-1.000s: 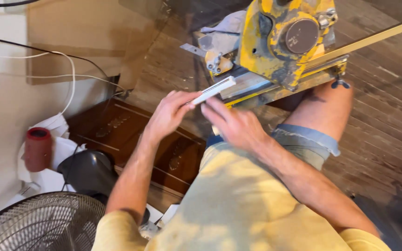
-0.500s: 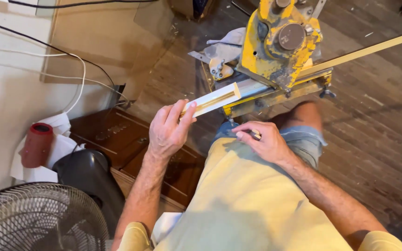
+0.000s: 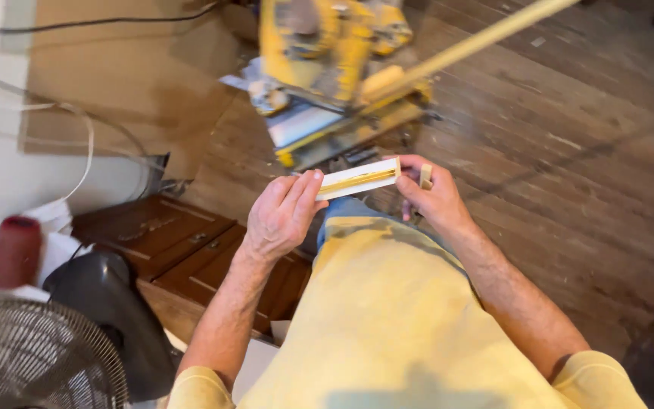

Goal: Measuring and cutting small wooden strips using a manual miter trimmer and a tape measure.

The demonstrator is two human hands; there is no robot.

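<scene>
Both the left hand (image 3: 285, 216) and right hand (image 3: 431, 198) pinch the ends of a short white-faced wooden trim offcut (image 3: 359, 179), which looks light, stiff and easily held there.

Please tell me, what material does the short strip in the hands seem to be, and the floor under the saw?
Short strip: probably wood trim, white-painted face, with a pale raw band along it. Floor: dark wood boards, judging by the seams and grain, worn dull finish.
</scene>
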